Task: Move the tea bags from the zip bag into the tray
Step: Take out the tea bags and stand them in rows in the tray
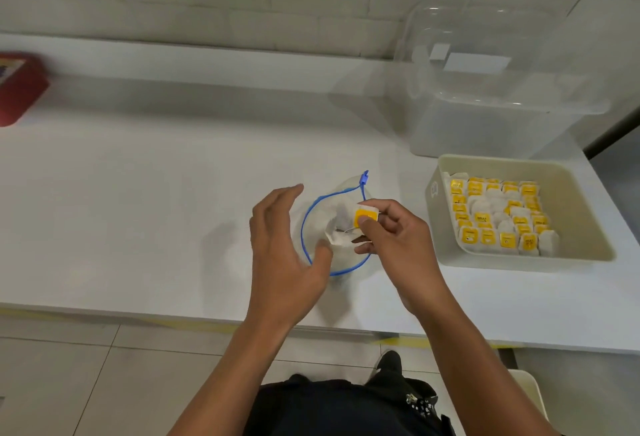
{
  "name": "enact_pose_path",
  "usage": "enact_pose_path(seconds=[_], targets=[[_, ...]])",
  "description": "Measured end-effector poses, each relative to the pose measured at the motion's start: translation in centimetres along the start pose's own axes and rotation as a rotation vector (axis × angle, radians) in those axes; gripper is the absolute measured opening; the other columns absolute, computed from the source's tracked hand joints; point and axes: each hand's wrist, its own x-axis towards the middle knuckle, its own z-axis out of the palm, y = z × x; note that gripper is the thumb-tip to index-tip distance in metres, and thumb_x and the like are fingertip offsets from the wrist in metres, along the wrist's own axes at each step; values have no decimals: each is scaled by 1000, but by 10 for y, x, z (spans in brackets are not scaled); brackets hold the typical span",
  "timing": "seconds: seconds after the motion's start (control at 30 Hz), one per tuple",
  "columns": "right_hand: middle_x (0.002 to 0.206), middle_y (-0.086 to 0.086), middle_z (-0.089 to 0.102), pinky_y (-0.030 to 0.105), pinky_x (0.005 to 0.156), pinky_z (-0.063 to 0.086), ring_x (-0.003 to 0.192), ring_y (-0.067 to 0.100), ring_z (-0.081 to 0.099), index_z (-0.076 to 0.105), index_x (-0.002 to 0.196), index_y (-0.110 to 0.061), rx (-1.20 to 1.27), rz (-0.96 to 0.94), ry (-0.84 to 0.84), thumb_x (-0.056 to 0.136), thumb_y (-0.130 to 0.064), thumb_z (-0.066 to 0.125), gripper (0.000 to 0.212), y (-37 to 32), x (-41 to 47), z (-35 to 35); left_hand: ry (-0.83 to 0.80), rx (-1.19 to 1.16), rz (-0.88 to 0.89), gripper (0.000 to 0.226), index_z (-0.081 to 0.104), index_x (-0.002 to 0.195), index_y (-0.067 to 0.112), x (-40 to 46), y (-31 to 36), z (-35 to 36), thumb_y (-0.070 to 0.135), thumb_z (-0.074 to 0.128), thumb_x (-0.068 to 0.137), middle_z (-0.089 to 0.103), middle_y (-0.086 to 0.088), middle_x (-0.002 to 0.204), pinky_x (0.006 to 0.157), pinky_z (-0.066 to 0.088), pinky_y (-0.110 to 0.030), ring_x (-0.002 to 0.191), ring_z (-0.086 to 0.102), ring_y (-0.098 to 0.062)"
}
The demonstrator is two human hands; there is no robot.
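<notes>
Yellow-tagged tea bag [363, 219] pinched between thumb and fingers of the right hand [391, 241], held just above the mouth of the zip bag [332, 227]; more white bags visible inside, under it. Zip bag stands near the front edge of the counter [138, 210], blue zipper rim spread into a loop, slider at the far side. Left hand [284, 245] steadies the near-left rim, thumb touching the blue edge, other fingers loose and spread, gripping nothing firmly that I can tell. Cream tray [588, 200] sits at the counter's right edge, already well stocked with rows of tagged bags. Judgement: lift straight up so string and tag clear the zipper; keep the left hand holding the mouth wide; carry right and set the bag upright in the open strip along the tray's near side. Clear lidded container [502, 89] behind the tray; red box [17, 89] at the far left.
</notes>
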Motion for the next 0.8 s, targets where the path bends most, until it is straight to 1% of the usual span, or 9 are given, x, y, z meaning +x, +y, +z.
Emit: enact_pose_path(seconds=[0.07,0.17,0.23,0.3,0.37,0.5,0.63,0.7,0.8], targets=[[85,6,73,27,67,58,69,16,67,72,100,-18,-17,-16,-22,94,-9,65,13,-2,0,-2,8,-101,39,60,49,136,30,5,13,-8,9,70,84,52,11,132,93,44,-16,119,55,-10],[83,9,70,26,65,56,68,15,65,72,101,-13,12,-43,-83,93,-8,67,11,-5,-2,-4,-151,-231,-143,38,58,128,36,16,24,-10,26,69,93,66,17,114,73,49,-14,93,66,-5],[86,10,73,28,66,55,74,18,68,71,101,-11,80,-36,-132,92,-7,68,10,-6,-4,-5,-245,-306,-278,29,64,119,36,21,24,-7,31,70,91,71,14,102,71,53,-20,81,69,-7],[89,10,73,29,68,55,79,21,70,71,102,-10,150,-13,-163,91,-7,68,12,-7,-4,-8,-265,-348,-329,13,71,104,29,22,23,-3,25,72,91,74,8,93,70,55,-32,78,71,-12],[90,11,72,31,71,55,81,23,69,70,104,-10,204,9,-189,89,-8,70,15,-7,-3,-13,-253,-393,-351,3,72,93,21,20,23,2,20,72,91,74,4,88,69,55,-34,76,70,-13],[96,17,68,35,78,56,87,27,67,69,109,-9,335,54,-270,83,-12,70,26,-11,-2,-26,-224,-466,-399,3,70,92,15,19,31,9,18,70,92,73,-2,85,69,56,-35,71,66,-14],[104,17,70,37,84,59,92,27,69,65,114,-3,462,96,-285,92,-3,60,23,-14,3,-43,-186,-541,-441,4,64,91,12,19,40,19,13,64,95,72,-8,82,69,55,-37,70,61,-20],[101,14,71,36,82,59,91,25,69,65,112,-5,483,109,-269,93,-2,58,21,-14,6,-53,-157,-571,-468,8,60,89,13,19,43,25,9,61,95,70,-3,76,69,54,-36,70,60,-21],[90,8,70,30,71,60,83,20,70,67,106,-9,490,115,-248,95,1,55,19,-16,10,-68,-135,-575,-464,15,61,96,21,19,50,37,6,58,96,71,0,77,68,52,-34,75,65,-26]])
